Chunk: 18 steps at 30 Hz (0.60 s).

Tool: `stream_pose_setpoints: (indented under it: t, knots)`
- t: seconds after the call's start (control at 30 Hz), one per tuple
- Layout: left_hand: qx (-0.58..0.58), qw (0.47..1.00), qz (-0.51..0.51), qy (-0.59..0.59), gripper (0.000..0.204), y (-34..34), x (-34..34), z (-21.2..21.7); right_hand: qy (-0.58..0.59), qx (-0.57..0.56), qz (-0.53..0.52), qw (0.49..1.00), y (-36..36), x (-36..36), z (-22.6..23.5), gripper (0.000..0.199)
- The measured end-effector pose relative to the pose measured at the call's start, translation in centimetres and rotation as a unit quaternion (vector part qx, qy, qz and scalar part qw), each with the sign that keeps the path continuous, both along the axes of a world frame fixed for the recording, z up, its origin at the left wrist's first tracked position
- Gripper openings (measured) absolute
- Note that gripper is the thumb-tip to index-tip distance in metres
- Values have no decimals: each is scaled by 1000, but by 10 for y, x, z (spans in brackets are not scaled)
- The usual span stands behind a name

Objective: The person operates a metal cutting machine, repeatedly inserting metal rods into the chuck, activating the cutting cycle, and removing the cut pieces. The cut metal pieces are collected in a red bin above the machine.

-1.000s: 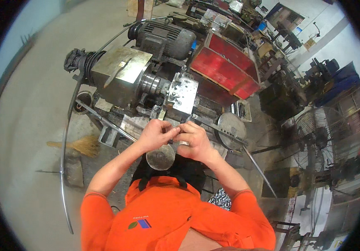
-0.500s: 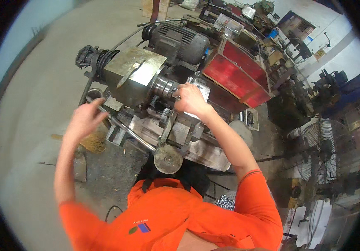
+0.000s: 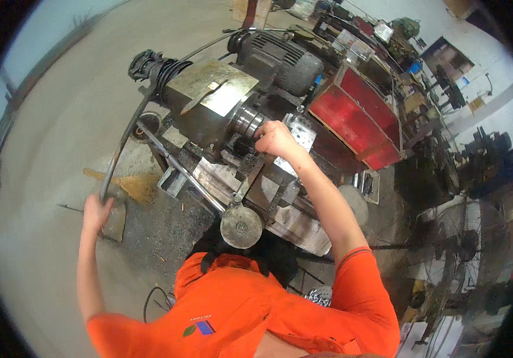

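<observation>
My left hand [image 3: 96, 213] is wrapped round the end of a long metal lever [image 3: 118, 152], which runs up to the back end of a small lathe's headstock [image 3: 208, 88]. At the steel spindle nose [image 3: 247, 121] on the other end of the headstock, my right hand [image 3: 275, 138] has its fingers curled in. Whatever those fingers hold is hidden behind the hand. Below it sits the carriage with metal blocks [image 3: 262, 190] and a round handwheel [image 3: 241, 227]. A second shiny bar [image 3: 185, 171] slants across the machine's front, untouched.
Behind the headstock stands a finned electric motor [image 3: 280, 62]. A red open box [image 3: 358, 116] is to the right of it. On the floor at left lies a straw broom [image 3: 137, 186]. A caged fan [image 3: 459, 238] and more machinery stand at right.
My left hand has moved down and closed on the lever, whose free end has swung toward me. My right hand stays at the spindle. The view has shifted slightly.
</observation>
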<state>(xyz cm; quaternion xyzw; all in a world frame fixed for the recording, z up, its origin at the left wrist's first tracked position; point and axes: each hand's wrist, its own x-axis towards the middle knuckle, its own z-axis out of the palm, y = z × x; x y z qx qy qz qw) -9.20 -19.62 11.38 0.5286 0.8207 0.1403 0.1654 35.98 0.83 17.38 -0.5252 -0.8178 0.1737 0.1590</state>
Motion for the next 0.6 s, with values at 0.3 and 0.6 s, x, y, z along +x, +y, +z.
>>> stream_pose_setpoints:
  t: [0.3, 0.6]
  knots:
    - [-16, 968, -60, 243, 20, 18, -74, -28, -36, 25, 21, 999, 2, -3, 5, 28]
    - [93, 917, -100, 374, 16, 106, -218, -39, -38, 1, -38, 999, -1, -4, 12, 24]
